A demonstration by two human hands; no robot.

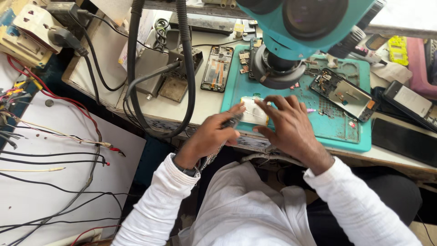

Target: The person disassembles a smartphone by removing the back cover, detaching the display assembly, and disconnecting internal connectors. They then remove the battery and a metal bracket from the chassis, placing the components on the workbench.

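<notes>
A cluttered white workbench (173, 109) stands under even light, with a white wire-strewn board (54, 182) beside it.

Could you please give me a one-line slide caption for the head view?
Left hand holds a slim tool beside the right hand on a small white part, on a teal mat.

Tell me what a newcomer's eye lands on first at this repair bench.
The big teal microscope head at the top of the view grabs attention first, hanging over a teal work mat. Just below it, the left hand holds a slim tool and the right hand presses a small pale part at the mat's near edge. An opened phone lies on the mat to the right.
</notes>
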